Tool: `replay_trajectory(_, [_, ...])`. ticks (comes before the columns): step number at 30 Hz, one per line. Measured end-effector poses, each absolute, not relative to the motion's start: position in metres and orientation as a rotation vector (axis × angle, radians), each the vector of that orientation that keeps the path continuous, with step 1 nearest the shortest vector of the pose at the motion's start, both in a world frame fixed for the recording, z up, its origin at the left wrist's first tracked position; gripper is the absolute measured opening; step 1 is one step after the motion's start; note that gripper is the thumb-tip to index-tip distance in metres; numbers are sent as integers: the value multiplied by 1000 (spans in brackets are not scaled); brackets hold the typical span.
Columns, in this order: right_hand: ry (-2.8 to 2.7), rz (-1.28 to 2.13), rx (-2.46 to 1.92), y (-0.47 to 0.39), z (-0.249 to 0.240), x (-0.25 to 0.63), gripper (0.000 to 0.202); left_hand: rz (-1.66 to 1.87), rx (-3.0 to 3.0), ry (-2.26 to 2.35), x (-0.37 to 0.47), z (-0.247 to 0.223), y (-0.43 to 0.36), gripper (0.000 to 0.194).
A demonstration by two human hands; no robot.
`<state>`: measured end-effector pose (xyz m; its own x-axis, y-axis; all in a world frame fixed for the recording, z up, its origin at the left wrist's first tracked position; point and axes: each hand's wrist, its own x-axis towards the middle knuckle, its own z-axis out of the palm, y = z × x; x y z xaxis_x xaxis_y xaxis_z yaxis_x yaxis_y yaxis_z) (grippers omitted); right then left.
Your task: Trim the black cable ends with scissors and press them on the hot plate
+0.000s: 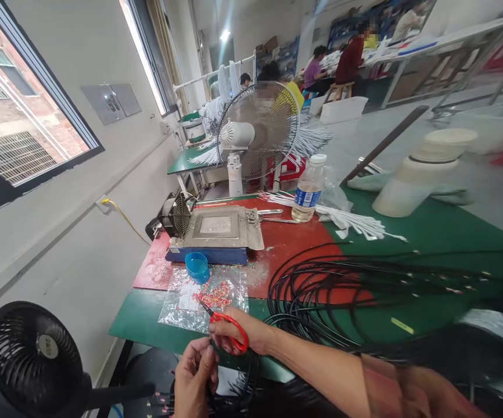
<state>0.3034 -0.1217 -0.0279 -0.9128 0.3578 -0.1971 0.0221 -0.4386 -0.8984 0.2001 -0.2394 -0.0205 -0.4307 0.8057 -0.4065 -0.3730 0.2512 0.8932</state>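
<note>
Where table edge ends [147, 339], scissors [229, 328].

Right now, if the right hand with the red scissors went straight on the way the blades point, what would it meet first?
Probably the clear plastic bag of small red bits, just beyond the right hand and its scissors; depth is unclear.

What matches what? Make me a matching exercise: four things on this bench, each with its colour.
Things:
1. scissors
2. cup
3. cables
4. bottle cap

Colours:
a. white
b. red handles
c. black
d. blue

Pairs: 1-b, 2-d, 3-c, 4-a. The right hand holds the scissors.
</note>
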Motion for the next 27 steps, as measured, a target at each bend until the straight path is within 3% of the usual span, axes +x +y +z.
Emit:
replay_trajectory(8, [-1669, 2333, -476, -124, -24, 306, 38, 1444, 445, 1500, 204, -22, -239, 26])
replay_trajectory(15, [-1497, 2621, -444, -126, -29, 306, 43, 1429, 423, 1362, 204, -23, -240, 24])
replay_trajectory(22, [-1402, 2652, -463, -127, -21, 304, 39, 1445, 356, 1279, 206, -22, -237, 22])
replay_trajectory(27, [-1456, 2583, -518, -129, -21, 306, 47, 1423, 411, 1278, 206, -18, -235, 26])
